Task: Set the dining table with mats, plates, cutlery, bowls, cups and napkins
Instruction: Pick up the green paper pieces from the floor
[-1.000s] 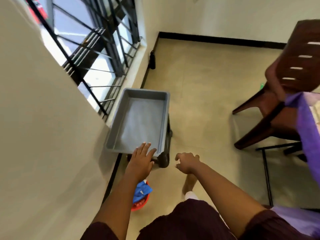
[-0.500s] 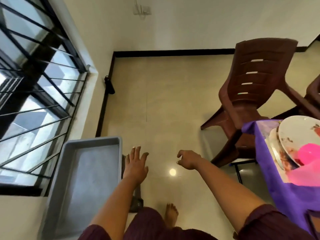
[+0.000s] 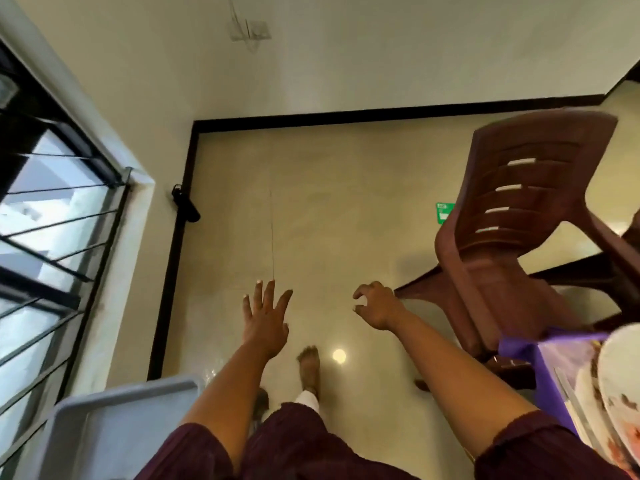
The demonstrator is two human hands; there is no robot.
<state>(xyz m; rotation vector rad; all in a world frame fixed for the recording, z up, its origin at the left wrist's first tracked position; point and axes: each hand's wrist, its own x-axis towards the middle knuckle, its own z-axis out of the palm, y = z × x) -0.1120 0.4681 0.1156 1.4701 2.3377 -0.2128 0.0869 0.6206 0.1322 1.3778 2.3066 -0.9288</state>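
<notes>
Since half a second ago your view has swung right: the one grey tub (image 3: 114,431) has slid to the bottom left, and the table's purple cloth (image 3: 540,368) with its plates (image 3: 620,382) sits further down the right edge. Your left hand (image 3: 265,320) hangs right of the tub, fingers spread, holding nothing. Your right hand (image 3: 377,306), further right of the tub, has loosely curled fingers, holding nothing. One brown chair (image 3: 512,223) stands beyond the table.
</notes>
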